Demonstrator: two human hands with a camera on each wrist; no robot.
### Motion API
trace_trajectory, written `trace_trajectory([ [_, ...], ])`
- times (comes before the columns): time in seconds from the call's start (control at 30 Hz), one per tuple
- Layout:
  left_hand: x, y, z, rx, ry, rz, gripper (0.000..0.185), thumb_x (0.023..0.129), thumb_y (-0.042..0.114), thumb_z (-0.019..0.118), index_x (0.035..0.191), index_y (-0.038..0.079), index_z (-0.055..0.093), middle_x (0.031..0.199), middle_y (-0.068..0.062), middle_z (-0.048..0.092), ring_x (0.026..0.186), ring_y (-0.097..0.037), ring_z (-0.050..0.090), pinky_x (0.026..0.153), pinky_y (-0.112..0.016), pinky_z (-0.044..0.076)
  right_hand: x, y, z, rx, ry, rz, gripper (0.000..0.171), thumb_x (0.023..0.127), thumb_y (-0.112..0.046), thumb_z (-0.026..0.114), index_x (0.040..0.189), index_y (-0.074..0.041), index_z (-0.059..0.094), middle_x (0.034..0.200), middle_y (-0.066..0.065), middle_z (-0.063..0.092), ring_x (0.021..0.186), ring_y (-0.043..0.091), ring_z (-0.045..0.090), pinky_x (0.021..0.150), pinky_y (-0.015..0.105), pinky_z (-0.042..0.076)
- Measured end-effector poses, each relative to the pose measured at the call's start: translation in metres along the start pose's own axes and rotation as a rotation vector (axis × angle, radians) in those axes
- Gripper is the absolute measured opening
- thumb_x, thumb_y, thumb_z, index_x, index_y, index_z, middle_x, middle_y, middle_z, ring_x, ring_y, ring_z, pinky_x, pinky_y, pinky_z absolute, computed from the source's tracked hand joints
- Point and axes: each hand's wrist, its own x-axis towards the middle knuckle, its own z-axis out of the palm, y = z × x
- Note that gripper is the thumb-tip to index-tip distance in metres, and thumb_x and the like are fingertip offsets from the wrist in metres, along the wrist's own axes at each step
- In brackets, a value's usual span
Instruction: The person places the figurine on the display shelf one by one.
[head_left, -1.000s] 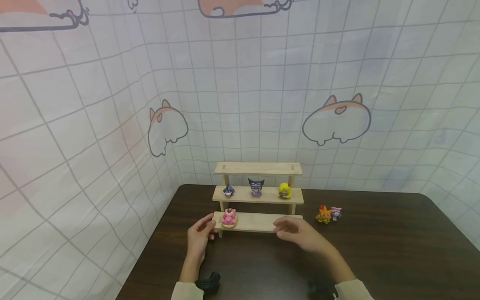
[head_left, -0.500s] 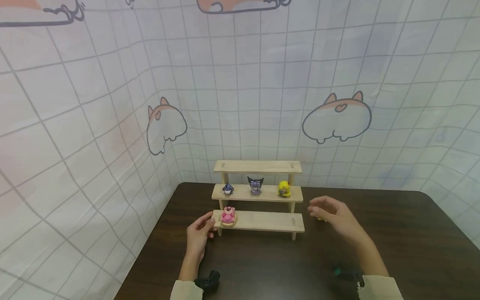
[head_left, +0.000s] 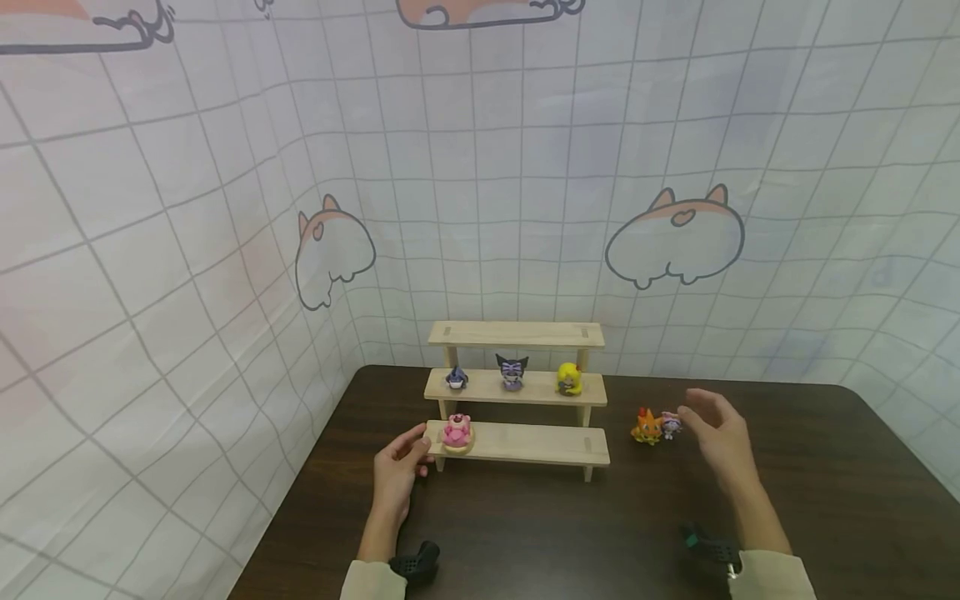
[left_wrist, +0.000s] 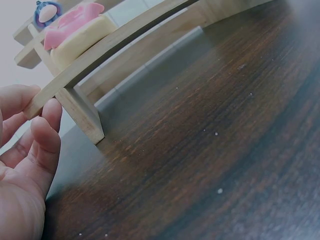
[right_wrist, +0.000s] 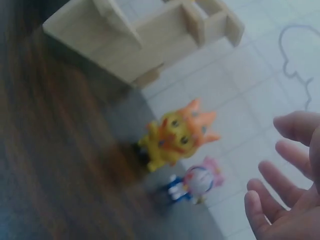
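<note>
My left hand [head_left: 395, 471] pinches the left end of the lowest board of a three-tier wooden display shelf [head_left: 525, 442], fingers above and below the board's edge. Close to it on that board sits a pink bear figurine [head_left: 457, 432] with a cream base. On the middle tier stand a small blue figurine [head_left: 456, 378], a purple figurine with black pointed ears [head_left: 512, 372] and a yellow-haired figurine [head_left: 568, 379]. My right hand [head_left: 720, 433] is open beside a small pink-and-white figurine [head_left: 671, 425], apart from it in the right wrist view. An orange-and-yellow figurine [right_wrist: 175, 132] stands next to that one.
The dark wooden table [head_left: 525, 533] carries everything. Behind it hangs a white gridded cloth [head_left: 517, 208] with corgi drawings. Black wrist devices, such as the left one [head_left: 416, 563], are worn on both arms.
My right hand has moved right, from the right end of the lowest board, past the orange-and-yellow figurine, to beside the pink-and-white one. My left hand has stayed on the board's left end.
</note>
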Motion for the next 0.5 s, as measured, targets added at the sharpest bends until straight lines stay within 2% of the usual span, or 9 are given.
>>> trace_trajectory([
  [0.17,0.0,0.0,0.0,0.008,0.0,-0.001,0.035,0.09,0.022,0.069,0.123,0.013,0.066,0.102,-0.008,0.068,0.074,-0.013,0.066,0.056,-0.021,0.052,0.002,0.015,0.003,-0.029,-0.051,0.098,0.065,0.096,-0.043,0.056,0.146,-0.008,0.036,0.146,0.019,0.041,0.111,0.011,0.048,0.076,0.015,0.042],
  [0.27,0.001,-0.001,0.0,0.014,0.003,-0.003,0.034,0.089,0.022,0.07,0.121,0.013,0.066,0.1,-0.007,0.068,0.074,-0.013,0.065,0.056,-0.021,0.052,0.004,0.025,0.007,-0.034,-0.078,0.137,0.068,0.095,-0.044,0.056,0.149,-0.01,0.032,0.148,0.019,0.039,0.116,0.02,0.047,0.077,0.018,0.042],
  [0.5,0.001,-0.001,0.0,0.013,0.007,0.006,0.032,0.089,0.021,0.07,0.12,0.013,0.067,0.097,-0.006,0.068,0.073,-0.014,0.066,0.056,-0.022,0.052,0.005,0.042,0.013,0.022,-0.105,0.179,0.075,0.094,-0.049,0.055,0.15,-0.008,0.028,0.148,0.019,0.04,0.127,0.028,0.041,0.093,0.038,0.041],
])
